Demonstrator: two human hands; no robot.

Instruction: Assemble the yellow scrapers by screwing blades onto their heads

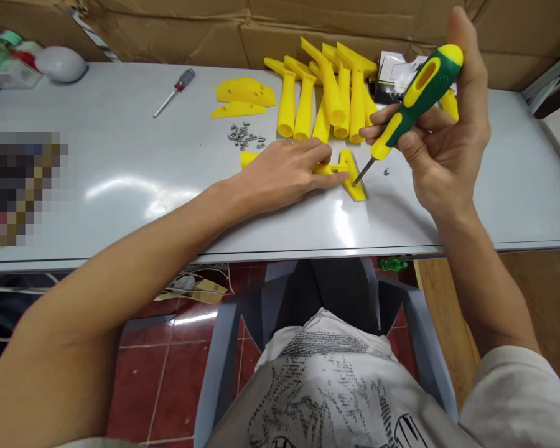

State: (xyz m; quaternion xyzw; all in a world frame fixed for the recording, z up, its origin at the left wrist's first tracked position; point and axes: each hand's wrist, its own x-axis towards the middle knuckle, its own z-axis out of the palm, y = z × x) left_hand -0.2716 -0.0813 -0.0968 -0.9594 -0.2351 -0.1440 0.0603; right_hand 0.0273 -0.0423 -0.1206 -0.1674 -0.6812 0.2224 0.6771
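In my right hand [441, 146] is a green and yellow screwdriver [417, 99], tilted, its tip down on a flat yellow plate [352, 175]. My thumb and fingers hold it low on the handle, and the index finger reaches up beside its butt end. Under my left hand [294, 167] lies a yellow plastic handle [249, 160], pressed against the table, with the plate at its right end. My left fingertips rest at the plate's edge. A screw under the screwdriver tip is too small to make out.
Loose screws [245, 135] lie beyond my left hand, and a few small ones [386, 172] sit to the right. Behind are yellow plates [245, 93] and several yellow handles [303, 102]. A second screwdriver [175, 92] lies at left. Cardboard [177, 37] backs the table [135, 143].
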